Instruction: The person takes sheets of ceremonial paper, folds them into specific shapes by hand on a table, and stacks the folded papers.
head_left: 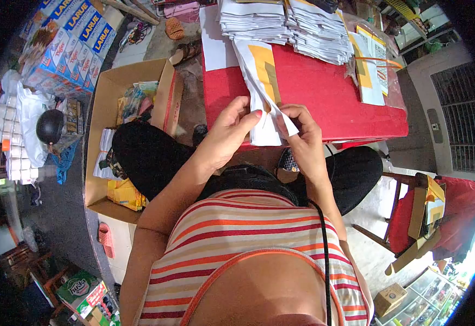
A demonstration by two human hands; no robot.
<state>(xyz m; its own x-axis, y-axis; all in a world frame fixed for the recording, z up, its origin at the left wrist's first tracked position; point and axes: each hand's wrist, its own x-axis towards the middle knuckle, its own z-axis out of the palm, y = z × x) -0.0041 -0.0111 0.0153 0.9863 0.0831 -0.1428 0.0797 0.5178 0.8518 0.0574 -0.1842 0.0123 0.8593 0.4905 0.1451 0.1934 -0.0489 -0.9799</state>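
A long white folded paper strip with a yellow panel [261, 60] runs from the paper stacks toward my body, over the red table. My left hand [229, 132] grips its left side near the lower end, thumb on top. Closed on the right edge, my right hand [304, 133] holds a flap folded outward. Between the hands the paper's near end spreads apart slightly. Just beyond lie two thick stacks of folded white paper, a left stack [252, 23] and a right stack [320, 33]. Some fingers are hidden behind the paper.
The red table [324, 92] is in front of me. More white and yellow papers [369, 73] lie at its right. On my left stands a cardboard box [100, 108] holding paper bundles and yellow packets. Beer cartons [69, 54] are stacked behind it. A chair [406, 212] stands at right.
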